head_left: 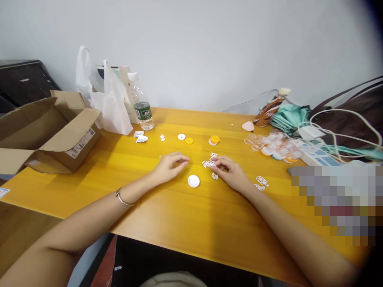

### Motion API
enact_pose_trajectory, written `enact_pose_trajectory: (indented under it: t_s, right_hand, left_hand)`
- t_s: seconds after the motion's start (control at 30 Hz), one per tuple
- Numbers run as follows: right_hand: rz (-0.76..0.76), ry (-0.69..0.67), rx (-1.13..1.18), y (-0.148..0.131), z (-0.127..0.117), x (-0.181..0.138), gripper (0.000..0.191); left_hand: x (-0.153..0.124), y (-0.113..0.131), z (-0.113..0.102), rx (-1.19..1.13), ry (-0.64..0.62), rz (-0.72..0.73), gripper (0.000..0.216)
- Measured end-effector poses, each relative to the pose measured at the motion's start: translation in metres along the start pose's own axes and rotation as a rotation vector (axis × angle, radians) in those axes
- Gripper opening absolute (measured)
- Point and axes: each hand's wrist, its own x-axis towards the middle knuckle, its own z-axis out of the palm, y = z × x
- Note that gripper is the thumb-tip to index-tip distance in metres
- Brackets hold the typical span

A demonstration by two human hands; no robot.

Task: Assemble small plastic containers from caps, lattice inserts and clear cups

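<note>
My left hand (172,166) hovers just over the table with fingers curved and slightly apart from the thumb, holding nothing that shows. A round white plastic disc (194,181) lies just below and to the right of it. My right hand (229,172) has its thumb and fingertips closed at a small white openwork plastic piece (211,163). Similar pieces lie around these fingertips, one above (213,155) and another below (214,176). More white openwork pieces (262,181) rest to the right of my right forearm.
Farther back lie a white ring (181,136), a yellow ring (188,140), stacked orange and white discs (214,139) and foil packets (141,138). A cardboard box (68,131), white bag (112,107) and water bottle (143,105) stand left. Clear-topped discs (279,146) and a power strip (320,154) sit right.
</note>
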Motion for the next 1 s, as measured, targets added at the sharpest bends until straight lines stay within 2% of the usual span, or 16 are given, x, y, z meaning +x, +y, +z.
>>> enact_pose_trajectory:
  t_s: [0.1,0.23,0.33,0.4,0.53,0.63,0.73,0.83,0.93,1.0]
  right_hand:
    - [0.089,0.047,0.208,0.0,0.001,0.001,0.023]
    - [0.134,0.064,0.295,0.0,-0.001,0.0,0.028]
    - [0.149,0.084,0.346,0.0,-0.003,0.0,0.032]
    - [0.157,0.101,0.369,-0.002,-0.005,0.0,0.033]
    - [0.173,0.12,0.407,-0.003,-0.004,-0.002,0.032]
    - [0.191,0.133,0.467,-0.004,0.0,-0.006,0.031]
    - [0.251,0.117,0.636,-0.011,0.004,-0.011,0.031]
    - [0.311,0.053,0.753,-0.023,0.008,-0.018,0.028]
    - [0.332,-0.006,0.781,-0.033,0.014,-0.024,0.021]
    - [0.334,-0.039,0.773,-0.036,0.017,-0.027,0.021]
  left_hand:
    - [0.009,0.001,0.001,-0.019,0.016,-0.024,0.019]
    - [0.03,0.003,0.008,-0.021,-0.16,0.024,0.016]
    - [0.046,0.006,0.021,-0.014,-0.254,0.015,0.022]
    - [0.054,0.008,0.031,-0.009,-0.264,-0.017,0.023]
    - [0.06,0.006,0.042,-0.036,-0.251,-0.044,0.008]
    - [0.057,0.0,0.039,-0.079,-0.219,-0.063,0.005]
    - [0.051,-0.002,0.028,-0.125,-0.153,-0.099,0.008]
    - [0.037,0.003,0.014,-0.355,-0.097,-0.171,0.012]
    - [0.018,0.012,0.005,-0.642,-0.058,-0.247,0.02]
    - [0.007,0.016,0.003,-0.731,-0.031,-0.267,0.023]
